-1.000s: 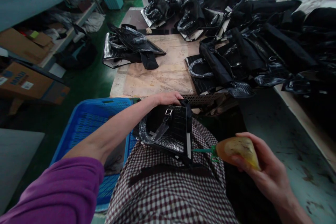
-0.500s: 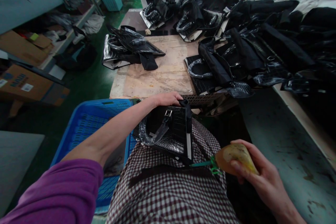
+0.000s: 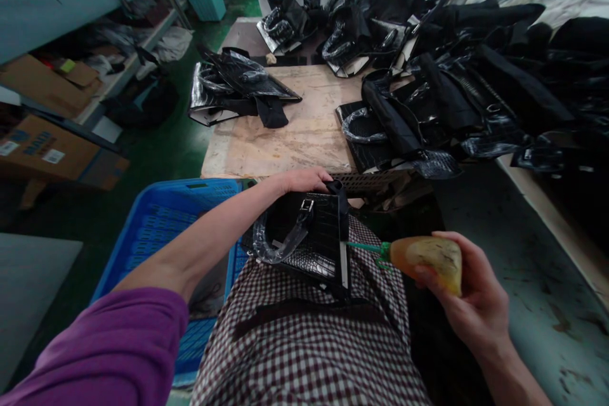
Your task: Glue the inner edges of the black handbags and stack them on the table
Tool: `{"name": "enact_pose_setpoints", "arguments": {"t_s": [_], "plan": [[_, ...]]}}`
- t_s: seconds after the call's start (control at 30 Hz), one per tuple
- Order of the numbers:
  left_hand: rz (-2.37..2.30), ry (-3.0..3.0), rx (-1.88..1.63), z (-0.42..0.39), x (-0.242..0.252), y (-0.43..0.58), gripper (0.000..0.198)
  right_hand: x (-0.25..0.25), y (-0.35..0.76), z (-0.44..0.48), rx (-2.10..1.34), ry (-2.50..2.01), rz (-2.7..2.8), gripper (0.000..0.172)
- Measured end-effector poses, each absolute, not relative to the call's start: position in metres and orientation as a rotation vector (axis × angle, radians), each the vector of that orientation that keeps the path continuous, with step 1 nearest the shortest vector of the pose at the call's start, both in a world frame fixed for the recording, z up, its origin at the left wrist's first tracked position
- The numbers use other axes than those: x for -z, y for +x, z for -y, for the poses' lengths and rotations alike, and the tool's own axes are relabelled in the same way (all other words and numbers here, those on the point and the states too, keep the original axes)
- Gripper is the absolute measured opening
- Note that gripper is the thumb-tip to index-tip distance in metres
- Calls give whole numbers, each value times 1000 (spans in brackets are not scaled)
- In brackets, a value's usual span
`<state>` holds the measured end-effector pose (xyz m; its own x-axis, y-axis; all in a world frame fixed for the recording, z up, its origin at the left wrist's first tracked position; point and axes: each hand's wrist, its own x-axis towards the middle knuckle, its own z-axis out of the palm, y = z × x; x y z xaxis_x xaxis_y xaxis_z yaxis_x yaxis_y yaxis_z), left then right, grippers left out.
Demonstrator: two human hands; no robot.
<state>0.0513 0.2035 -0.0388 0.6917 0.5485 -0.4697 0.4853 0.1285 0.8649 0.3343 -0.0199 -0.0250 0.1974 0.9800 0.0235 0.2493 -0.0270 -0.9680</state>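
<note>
A black crocodile-pattern handbag (image 3: 309,241) rests on my lap, on a checked apron (image 3: 314,349). Its handle is wrapped in clear plastic. My left hand (image 3: 304,179) grips the bag's top edge, fingers curled over it. My right hand (image 3: 469,295) is wrapped round a yellowish squeeze bottle (image 3: 425,259) with a green nozzle. The nozzle tip touches the pale strip along the bag's right side edge.
A wooden work table (image 3: 295,133) lies ahead with a black bag (image 3: 235,85) at its left. Several more black bags (image 3: 451,89) are heaped at the right and back. A blue plastic crate (image 3: 162,235) stands at my left, cardboard boxes (image 3: 42,146) beyond.
My right hand has lifted the bottle, so the nozzle tip moved up along the bag's side edge from its lower end. My left hand has stayed put.
</note>
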Motion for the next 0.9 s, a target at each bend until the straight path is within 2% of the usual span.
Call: {"name": "enact_pose_setpoints", "arguments": {"t_s": [0.47,0.9], "plan": [[-897,1494,-52,-202,40,51,14,9,348,23,-1078,-1515,1496,47],[-899,1509,-39,-201,40,51,16,19,349,28,-1114,-1540,1380,51]]}}
